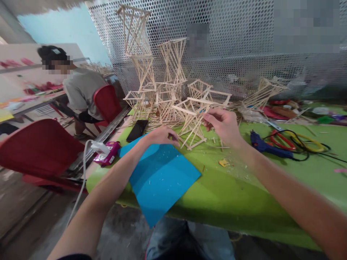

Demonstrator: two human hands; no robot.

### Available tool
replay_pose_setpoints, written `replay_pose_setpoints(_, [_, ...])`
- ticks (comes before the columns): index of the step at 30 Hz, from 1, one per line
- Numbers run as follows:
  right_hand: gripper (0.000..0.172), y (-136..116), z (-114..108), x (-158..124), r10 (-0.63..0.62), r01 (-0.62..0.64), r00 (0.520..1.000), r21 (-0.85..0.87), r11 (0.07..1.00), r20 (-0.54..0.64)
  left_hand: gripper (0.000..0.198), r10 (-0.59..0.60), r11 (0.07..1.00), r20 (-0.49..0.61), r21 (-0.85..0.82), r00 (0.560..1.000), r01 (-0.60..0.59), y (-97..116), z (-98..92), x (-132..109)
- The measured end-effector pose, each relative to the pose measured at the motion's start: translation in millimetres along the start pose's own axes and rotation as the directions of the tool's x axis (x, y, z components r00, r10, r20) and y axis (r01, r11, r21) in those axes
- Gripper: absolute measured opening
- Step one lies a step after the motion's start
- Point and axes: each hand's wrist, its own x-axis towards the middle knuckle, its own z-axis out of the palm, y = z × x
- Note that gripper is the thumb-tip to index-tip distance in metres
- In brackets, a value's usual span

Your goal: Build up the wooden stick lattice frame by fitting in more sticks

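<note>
A small twisted frame of thin wooden sticks (192,130) stands on the green table, beside the blue sheet (162,180). At its upper right, my right hand (223,125) is closed in a pinch at the corner of the stick frame. My left hand (163,136) hovers over the top edge of the blue sheet. Its fingers are curled, with the tips close to the frame's lower left corner. Whether they grip a stick there is hidden. Taller stick towers (138,39) rise behind, with many loose sticks (151,121) around their feet.
A black phone (137,130) and a purple power socket (107,153) lie at left. A blue glue gun (267,146) with coiled cables lies at right, near a yellow scrap (224,163). Perforated metal sheeting backs the table. Another person (84,90) sits at far left, by red chairs (40,148).
</note>
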Motion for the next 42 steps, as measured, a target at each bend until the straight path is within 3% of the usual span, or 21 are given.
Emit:
replay_pose_setpoints(3, [0.031, 5, 2, 2, 0.032, -0.031, 0.999, 0.031, 0.999, -0.022, 0.053, -0.008, 0.995, -0.149, 0.099, 0.989, 0.023, -9, -6.7, -1])
replay_pose_setpoints(6, [0.030, 5, 4, 4, 0.053, -0.053, 0.997, 0.004, 0.999, -0.060, 0.062, -0.032, 0.993, -0.181, 0.106, 0.983, 0.052, -12, -6.1, 0])
replay_pose_setpoints(12, [0.025, -1, 7, 10, 0.055, -0.058, 0.997, -0.047, 0.997, -0.062, 0.066, -0.087, 0.996, -0.112, -0.042, 0.990, 0.083, -17, 8.6, 6])
replay_pose_setpoints(17, [0.026, -1, 6, 13, 0.044, -0.046, 0.998, -0.051, 0.998, -0.056, 0.078, -0.134, 0.985, 0.016, -0.107, 0.991, 0.135, -24, 16.5, 12])
replay_pose_setpoints(21, [0.025, -4, 6, 11, 0.028, -0.033, 0.997, -0.064, 0.997, -0.071, 0.068, -0.120, 0.985, 0.072, -0.115, 0.990, 0.128, -22, 19.2, 18])
replay_pose_setpoints(29, [0.028, -5, 0, 11, -0.026, 0.015, 0.998, -0.178, 0.984, -0.056, 0.043, -0.048, 0.953, 0.068, -0.295, 0.997, 0.066, -23, 24.6, 19])
replay_pose_setpoints(42, [0.023, -11, 2, 10, -0.045, 0.022, 0.995, -0.250, 0.968, -0.089, 0.040, -0.058, 0.957, -0.037, -0.288, 0.998, 0.045, -19, 32.5, 24])
